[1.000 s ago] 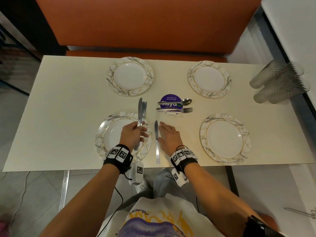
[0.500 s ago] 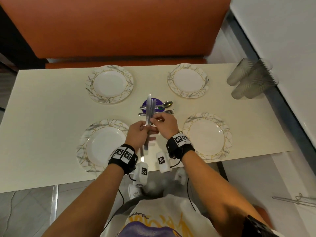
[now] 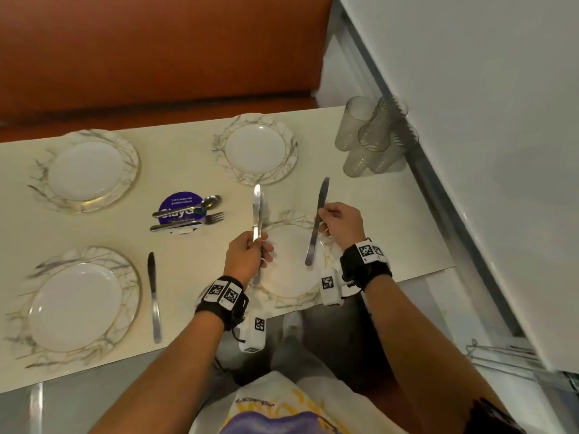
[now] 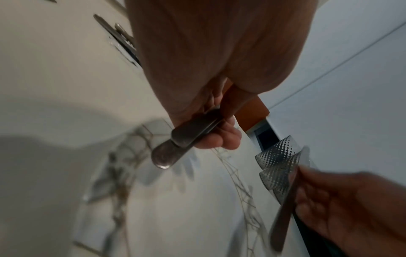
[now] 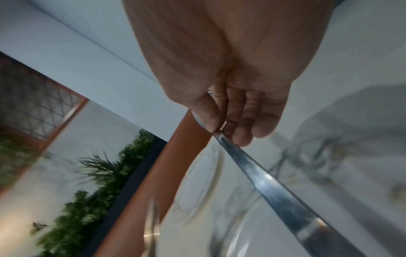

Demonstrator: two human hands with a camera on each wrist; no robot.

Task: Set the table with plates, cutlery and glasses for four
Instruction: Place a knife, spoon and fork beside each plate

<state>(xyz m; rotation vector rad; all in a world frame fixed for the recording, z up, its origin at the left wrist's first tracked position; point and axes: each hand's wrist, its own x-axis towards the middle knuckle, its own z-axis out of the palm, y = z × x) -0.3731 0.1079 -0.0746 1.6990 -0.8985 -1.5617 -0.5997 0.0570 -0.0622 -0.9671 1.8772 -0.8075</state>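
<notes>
A: Item, right hand: fingers pinch one knife above the plate at the table's near right edge.

B: Left hand: grips spare knives, apparently two. Lay the single one beside the plate, parallel, blade away.

I see shiny metal knives, glossy marbled plates, clear dimpled plastic glasses, and a matt cream worktop.
</notes>
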